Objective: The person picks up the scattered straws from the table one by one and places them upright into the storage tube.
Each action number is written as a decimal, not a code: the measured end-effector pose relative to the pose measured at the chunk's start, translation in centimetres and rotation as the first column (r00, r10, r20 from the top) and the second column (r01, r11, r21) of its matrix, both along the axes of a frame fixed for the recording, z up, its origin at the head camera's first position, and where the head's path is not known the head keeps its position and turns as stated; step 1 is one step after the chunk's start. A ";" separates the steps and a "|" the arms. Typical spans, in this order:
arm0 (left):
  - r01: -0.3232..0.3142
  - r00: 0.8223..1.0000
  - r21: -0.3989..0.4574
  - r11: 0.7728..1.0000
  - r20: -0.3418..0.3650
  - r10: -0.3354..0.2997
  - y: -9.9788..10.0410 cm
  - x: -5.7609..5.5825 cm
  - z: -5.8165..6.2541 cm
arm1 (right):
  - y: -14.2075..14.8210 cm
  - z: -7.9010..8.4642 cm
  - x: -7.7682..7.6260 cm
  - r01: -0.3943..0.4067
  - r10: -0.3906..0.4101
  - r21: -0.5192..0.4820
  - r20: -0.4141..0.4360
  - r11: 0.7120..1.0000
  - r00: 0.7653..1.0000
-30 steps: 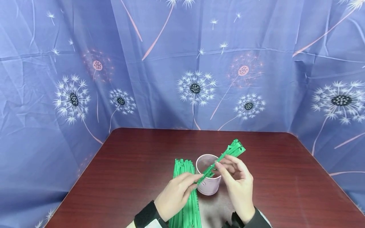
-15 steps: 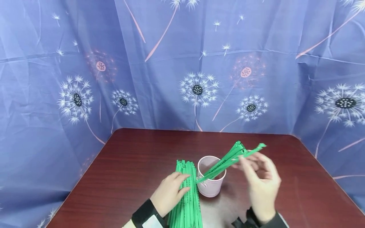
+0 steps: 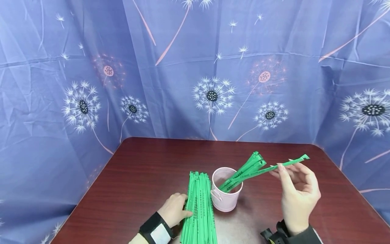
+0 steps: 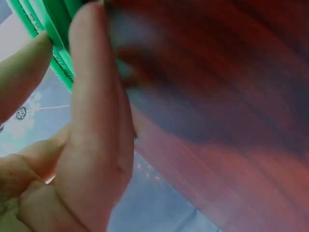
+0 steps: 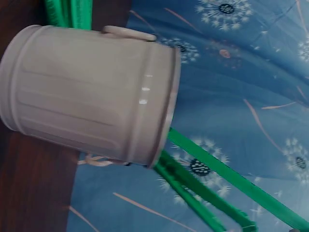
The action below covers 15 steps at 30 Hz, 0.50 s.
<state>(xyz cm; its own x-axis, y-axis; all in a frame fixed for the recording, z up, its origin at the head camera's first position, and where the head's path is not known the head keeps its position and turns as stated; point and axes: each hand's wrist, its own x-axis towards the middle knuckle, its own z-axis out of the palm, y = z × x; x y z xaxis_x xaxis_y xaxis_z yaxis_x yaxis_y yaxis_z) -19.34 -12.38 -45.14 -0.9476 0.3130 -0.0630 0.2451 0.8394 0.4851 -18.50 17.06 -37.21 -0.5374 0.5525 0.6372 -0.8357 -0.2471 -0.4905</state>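
My right hand [image 3: 300, 198] pinches one long green wrapped straw [image 3: 262, 172] between thumb and fingers near its outer end. Its other end lies in the mouth of a small pale pink bucket [image 3: 224, 202], beside several more green wrapped straws [image 3: 254, 162] leaning right in it. In the right wrist view, the bucket [image 5: 91, 92] fills the left side, with green straws [image 5: 231, 176] sticking out past its rim. Left of the bucket lies a pile of green wrapped straws [image 3: 199, 210]. Against its left edge rests my left hand [image 3: 173, 209], thumb and fingers touching the straws [image 4: 60, 29].
All of this is on a dark red wood-grain table [image 3: 146, 169]. A blue cloth with dandelion prints [image 3: 176, 101] hangs behind the table and along its sides. The bucket stands close to the pile's right side.
My right hand has moved right, drawing one straw away from the bunch as that bunch came to lean in the bucket. My left hand let go of the bunch and moved back to the pile's left edge.
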 end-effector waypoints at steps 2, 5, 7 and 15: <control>-0.004 1.000 0.017 1.000 0.019 0.004 -0.1 0.0 -0.1 | -0.1 -0.4 -0.2 0.005 -0.006 0.030 0.022 1.000 1.000; -0.009 1.000 0.049 0.999 0.021 0.008 -0.2 0.0 -0.2 | -0.3 -1.0 -0.5 0.007 -0.011 0.066 0.059 0.998 0.998; -0.017 0.999 0.093 0.996 0.041 0.013 -0.3 0.1 -0.2 | -0.5 -1.4 -0.6 0.012 -0.021 0.089 0.093 0.996 0.995; -0.073 0.993 0.219 0.973 0.109 0.050 -0.6 0.4 -0.3 | -1.0 -3.1 -1.3 -0.030 0.003 0.145 0.183 0.989 0.983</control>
<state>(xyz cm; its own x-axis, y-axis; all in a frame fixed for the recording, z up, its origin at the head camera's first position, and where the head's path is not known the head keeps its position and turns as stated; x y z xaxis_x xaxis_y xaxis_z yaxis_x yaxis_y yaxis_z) -18.98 -12.96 -45.44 -0.9577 0.2715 -0.0956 0.1361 0.7198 0.6807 -19.79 16.09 -40.35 -0.6603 0.4503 0.6010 -0.7252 -0.1743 -0.6661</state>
